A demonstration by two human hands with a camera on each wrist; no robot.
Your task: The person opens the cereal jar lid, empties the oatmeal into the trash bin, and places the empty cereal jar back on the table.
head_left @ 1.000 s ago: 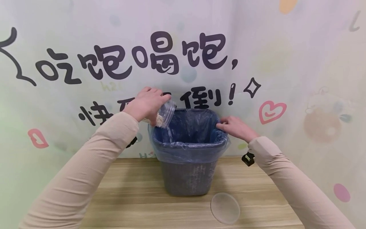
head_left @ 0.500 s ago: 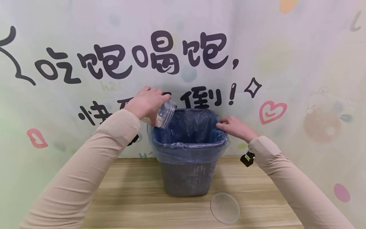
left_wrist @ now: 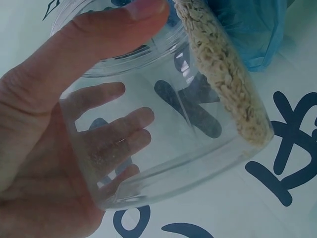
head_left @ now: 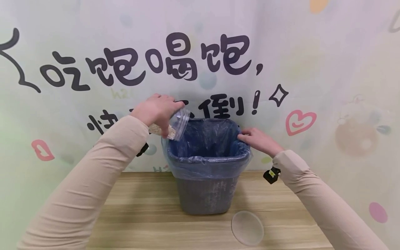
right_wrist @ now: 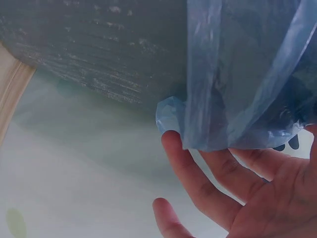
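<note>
My left hand (head_left: 157, 110) grips a clear plastic jar (head_left: 183, 121) on its side over the bin's left rim, mouth toward the bin. In the left wrist view, pale rolled oats (left_wrist: 223, 79) lie along the jar's lower wall, and the thumb crosses near its threaded neck. Below stands a grey trash bin (head_left: 204, 198), lined with a blue translucent bag (head_left: 209, 171) folded over the rim. My right hand (head_left: 258, 140) holds the bin's right rim through the bag, thumb on top. In the right wrist view its fingers (right_wrist: 198, 183) lie beneath the bag's edge.
A round translucent lid (head_left: 247, 228) lies flat on the wooden table (head_left: 140, 208), in front and right of the bin. Right behind hangs a printed backdrop (head_left: 200, 21) with large dark characters. Black wrist cameras (head_left: 271, 175) sit on both wrists.
The jar has shifted slightly left and its oats have spread back from the mouth. A pale streak below the mouth, seen one second ago, is gone. The right hand stays on the rim.
</note>
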